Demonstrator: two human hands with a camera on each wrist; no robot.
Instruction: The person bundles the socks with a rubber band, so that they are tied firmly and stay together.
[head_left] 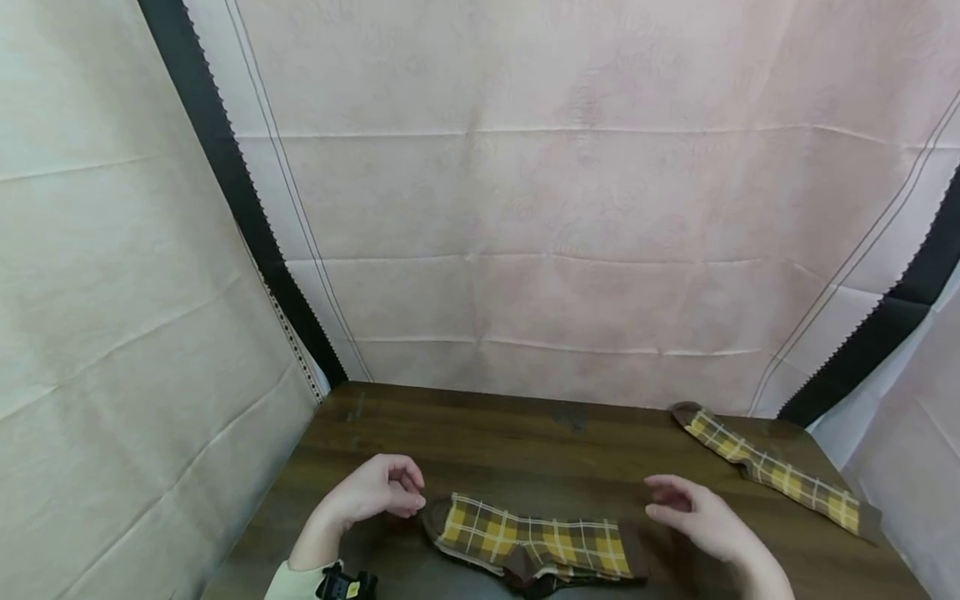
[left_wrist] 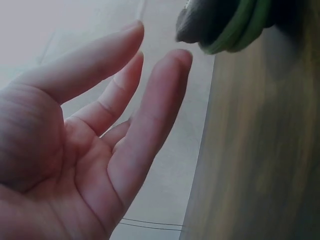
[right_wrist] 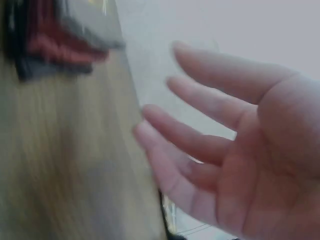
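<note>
A folded cloth piece in yellow plaid with dark brown ends (head_left: 540, 542) lies on the brown wooden table at the front centre. My left hand (head_left: 375, 492) is just beyond its left end, fingers loosely bent and holding nothing. To the right of the cloth, a small gap away, my right hand (head_left: 701, 517) holds nothing, its fingers relaxed. In the left wrist view the left hand (left_wrist: 110, 125) has thumb and fingers apart near a dark and green folded edge (left_wrist: 235, 30). The right hand (right_wrist: 235, 145) is spread beside blurred red and grey layers (right_wrist: 65, 45).
A second yellow plaid piece with dark ends (head_left: 780, 475) lies slantwise at the table's right side. Pale creased fabric walls (head_left: 562, 208) with black edge strips rise behind and beside the wooden table (head_left: 480, 417).
</note>
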